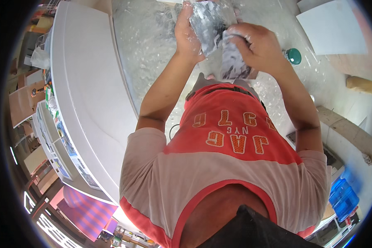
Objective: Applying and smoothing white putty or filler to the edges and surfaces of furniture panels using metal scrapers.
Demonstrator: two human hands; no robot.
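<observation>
My left hand (186,37) is closed on the edge of a shiny metal plate (207,27), its surface streaked with white and grey. A second flat metal plate (233,62), also smeared, hangs below my right hand (260,43), whose fingers are wrapped round its upper part. The two plates are side by side in front of me, their near edges touching or nearly so. White residue marks the fingers of my right hand. Whether either plate has a handle is hidden by my hands.
A long white panel (84,62) runs along my left. White spatters cover the grey floor (149,53). To the right are a round green-topped container (292,56), a pale board (335,29), a yellowish block (363,86) and a blue water jug (344,199).
</observation>
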